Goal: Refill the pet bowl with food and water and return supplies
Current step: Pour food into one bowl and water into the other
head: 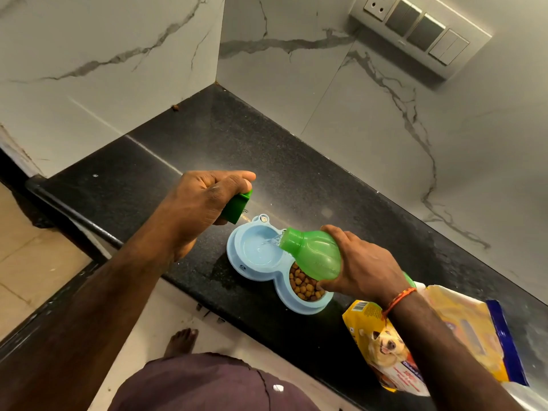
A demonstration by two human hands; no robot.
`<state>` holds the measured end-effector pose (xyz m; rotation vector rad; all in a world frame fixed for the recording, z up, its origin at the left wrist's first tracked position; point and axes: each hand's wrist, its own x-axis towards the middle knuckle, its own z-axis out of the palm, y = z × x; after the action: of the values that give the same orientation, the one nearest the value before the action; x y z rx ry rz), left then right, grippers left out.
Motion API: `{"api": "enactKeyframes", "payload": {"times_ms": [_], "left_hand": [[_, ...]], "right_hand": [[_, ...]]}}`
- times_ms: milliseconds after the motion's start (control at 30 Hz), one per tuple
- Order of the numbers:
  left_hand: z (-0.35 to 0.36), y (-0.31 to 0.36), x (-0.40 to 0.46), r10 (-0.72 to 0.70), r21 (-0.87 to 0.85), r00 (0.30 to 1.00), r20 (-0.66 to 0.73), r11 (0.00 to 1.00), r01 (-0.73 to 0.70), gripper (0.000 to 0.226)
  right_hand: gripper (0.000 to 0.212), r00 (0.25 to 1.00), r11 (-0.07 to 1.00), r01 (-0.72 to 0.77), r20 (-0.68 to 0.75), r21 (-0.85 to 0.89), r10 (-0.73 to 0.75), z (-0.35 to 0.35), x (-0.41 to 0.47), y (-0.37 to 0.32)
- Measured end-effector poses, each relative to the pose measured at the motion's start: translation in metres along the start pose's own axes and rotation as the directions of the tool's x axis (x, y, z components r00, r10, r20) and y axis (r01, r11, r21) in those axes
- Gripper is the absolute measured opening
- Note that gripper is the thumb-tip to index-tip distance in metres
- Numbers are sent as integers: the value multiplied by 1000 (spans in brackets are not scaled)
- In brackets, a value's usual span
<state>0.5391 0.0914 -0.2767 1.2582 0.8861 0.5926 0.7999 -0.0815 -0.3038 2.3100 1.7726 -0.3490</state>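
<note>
A light blue double pet bowl (237, 264) sits on the black counter near its front edge. Its near-right cup holds brown kibble (305, 287). My right hand (364, 268) grips a green bottle (314, 253), tipped to the left, and water streams from its mouth into the far-left cup. Just left of and above the bowl, my left hand (201, 203) is closed around the green bottle cap (237, 207). A yellow dog food bag (439, 342) lies on the counter to the right, partly under my right forearm.
The black granite counter (207, 143) runs into a corner of white marble walls. A switch panel (421, 34) is on the right wall. The counter's front edge drops to a pale floor, where a bare foot (182, 341) stands.
</note>
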Motion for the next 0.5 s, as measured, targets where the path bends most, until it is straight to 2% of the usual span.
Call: {"api": "enactKeyframes", "payload": {"times_ms": [500], "left_hand": [[5,-4,4,-10,1,1000,5,1000,10,22]], "right_hand": [[112,1000,1000,-4,-16,15,4,-9,-4,7]]}}
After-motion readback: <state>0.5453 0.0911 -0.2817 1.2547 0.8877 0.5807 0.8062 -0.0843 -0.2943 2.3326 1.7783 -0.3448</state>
